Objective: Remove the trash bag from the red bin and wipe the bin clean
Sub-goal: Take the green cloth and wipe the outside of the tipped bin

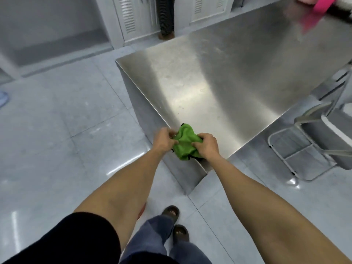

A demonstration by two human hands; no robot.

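Both hands grip a crumpled green cloth (185, 142) over the near corner of a steel table (238, 73). The left hand (164, 140) pinches its left side with curled fingers and thumb; the right hand (208, 145) curls its fingers into the right side. The red bin is out of sight. Open tiled floor (57, 121) lies left of the table edge; a folding chair (312, 141) stands close on the right.

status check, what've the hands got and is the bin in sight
Left hand and right hand both grip green cloth over steel table corner. Red bin not in view. Nothing blocking.
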